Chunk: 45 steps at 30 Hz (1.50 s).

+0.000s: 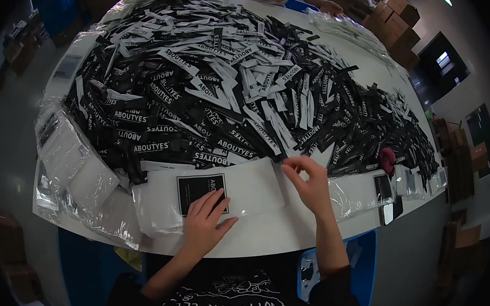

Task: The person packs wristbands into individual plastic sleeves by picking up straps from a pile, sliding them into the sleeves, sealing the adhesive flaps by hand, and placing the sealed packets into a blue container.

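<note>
My left hand (pixel 208 216) lies with fingers spread on a white plastic bag (pixel 248 190) that bears a black printed square, near the table's front edge. At the bag's upper right corner, my right hand (pixel 306 178) has its thumb and index finger pinched together; what lies between them is too small to make out. Beyond both hands spreads a large heap of black and white printed strips (pixel 186 96), many lettered ABOUTYES. The heap's near edge reaches the bag and my right fingertips.
Clear plastic packs (pixel 96 184) line the table's left and front edges, with more packs (pixel 356 196) at right. A dark red item (pixel 386 159) and a phone-like object (pixel 391 211) are nearby. Blue bins (pixel 366 260) stand below. Across the table are another person's hands (pixel 330 8).
</note>
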Tool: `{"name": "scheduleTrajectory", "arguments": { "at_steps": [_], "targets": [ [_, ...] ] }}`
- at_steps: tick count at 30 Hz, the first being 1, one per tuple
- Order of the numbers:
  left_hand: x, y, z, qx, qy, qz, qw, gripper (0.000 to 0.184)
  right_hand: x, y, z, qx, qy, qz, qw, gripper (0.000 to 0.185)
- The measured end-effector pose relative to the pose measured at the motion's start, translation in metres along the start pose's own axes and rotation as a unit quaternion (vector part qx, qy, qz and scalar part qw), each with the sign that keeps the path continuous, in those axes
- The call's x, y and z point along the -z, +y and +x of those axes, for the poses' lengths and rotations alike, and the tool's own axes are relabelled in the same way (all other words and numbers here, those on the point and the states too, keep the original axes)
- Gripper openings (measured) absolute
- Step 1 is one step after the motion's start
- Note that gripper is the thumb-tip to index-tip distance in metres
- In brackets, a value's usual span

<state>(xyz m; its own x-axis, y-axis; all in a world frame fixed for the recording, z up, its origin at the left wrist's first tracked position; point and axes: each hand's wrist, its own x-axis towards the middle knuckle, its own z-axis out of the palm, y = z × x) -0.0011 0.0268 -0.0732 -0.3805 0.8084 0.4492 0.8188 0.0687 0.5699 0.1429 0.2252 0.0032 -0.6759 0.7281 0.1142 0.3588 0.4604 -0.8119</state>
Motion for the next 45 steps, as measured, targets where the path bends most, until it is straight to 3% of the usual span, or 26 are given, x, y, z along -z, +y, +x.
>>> {"name": "scheduleTrajectory", "arguments": {
  "at_steps": [1,3,6,12,14,15,18,20,21,23,25,27,28,29,31,32,34,36,38,41,43,45],
  "targets": [
    [-0.001,-0.001,-0.001,-0.009,0.004,0.005,1.0,0.042,-0.018,0.008,0.028,0.002,0.063,0.033,0.997,0.036],
    [-0.003,-0.001,-0.002,-0.02,0.011,0.012,1.0,0.043,-0.051,0.049,0.073,0.075,0.178,-0.175,0.966,0.042],
    [-0.002,-0.002,-0.002,-0.03,0.018,0.016,0.999,0.041,-0.059,0.042,0.09,0.005,0.092,-0.128,0.987,0.045],
    [-0.001,-0.002,-0.001,-0.034,0.012,0.023,0.999,0.038,-0.034,0.04,0.075,-0.01,0.054,-0.128,0.99,0.024],
    [-0.001,-0.002,-0.001,-0.035,0.012,0.02,0.999,0.038,-0.025,0.04,0.06,-0.054,0.093,0.125,0.986,0.018],
    [-0.001,-0.002,-0.002,-0.034,0.011,0.019,0.999,0.039,-0.02,0.061,0.055,-0.024,0.103,0.139,0.985,0.013],
    [-0.001,-0.003,-0.002,-0.033,0.009,0.018,0.999,0.039,-0.01,0.02,0.018,-0.15,0.208,0.358,0.898,0.015],
    [0.0,-0.003,0.0,-0.034,0.012,0.02,0.999,0.039,-0.003,0.034,-0.012,-0.098,0.144,0.443,0.88,0.022],
    [0.0,-0.002,-0.002,-0.031,0.005,0.02,0.999,0.039,-0.004,0.034,-0.024,-0.135,0.152,0.493,0.846,0.03],
    [0.0,-0.001,-0.002,-0.032,0.002,0.024,0.999,0.039,-0.005,0.046,-0.052,-0.092,0.108,0.625,0.767,0.036],
    [0.0,-0.002,-0.001,-0.034,0.004,0.029,0.999,0.039,-0.007,0.054,-0.074,-0.053,0.115,0.656,0.744,0.026],
    [-0.001,-0.001,-0.002,-0.035,0.006,0.028,0.999,0.039,-0.007,0.058,-0.089,-0.011,0.239,0.425,0.873,0.015],
    [-0.002,-0.001,-0.002,-0.036,0.007,0.028,0.999,0.039,-0.009,0.052,-0.088,0.051,0.267,0.395,0.877,0.008],
    [-0.002,-0.001,-0.002,-0.037,0.006,0.032,0.999,0.039,-0.014,0.043,-0.089,0.052,0.268,0.395,0.877,0.008],
    [-0.001,-0.001,-0.002,-0.039,0.006,0.037,0.999,0.04,-0.023,0.03,-0.09,-0.021,0.308,0.272,0.911,0.008],
    [-0.001,-0.001,-0.002,-0.04,0.005,0.04,0.998,0.04,-0.032,0.054,-0.093,0.04,0.268,0.18,0.946,0.01],
    [-0.001,-0.001,-0.002,-0.04,0.009,0.047,0.998,0.04,-0.048,0.045,-0.095,-0.037,0.212,0.239,0.947,0.01],
    [-0.002,-0.001,-0.003,-0.046,0.012,0.038,0.998,0.04,-0.058,0.043,-0.093,-0.05,0.204,0.276,0.938,0.009],
    [-0.003,-0.001,-0.003,-0.044,0.015,0.039,0.998,0.039,-0.064,0.047,-0.089,-0.034,0.218,0.121,0.968,0.014],
    [-0.002,0.001,-0.001,-0.046,0.018,0.041,0.998,0.038,-0.056,0.036,-0.102,-0.002,0.179,0.009,0.984,0.025],
    [-0.001,0.001,-0.001,-0.045,0.016,0.046,0.998,0.038,-0.047,0.002,-0.102,0.19,0.08,-0.088,0.975,0.037],
    [-0.001,0.002,0.0,-0.042,0.016,0.042,0.998,0.039,-0.056,-0.008,-0.113,0.169,-0.048,-0.128,0.976,0.054]
  ]
}}
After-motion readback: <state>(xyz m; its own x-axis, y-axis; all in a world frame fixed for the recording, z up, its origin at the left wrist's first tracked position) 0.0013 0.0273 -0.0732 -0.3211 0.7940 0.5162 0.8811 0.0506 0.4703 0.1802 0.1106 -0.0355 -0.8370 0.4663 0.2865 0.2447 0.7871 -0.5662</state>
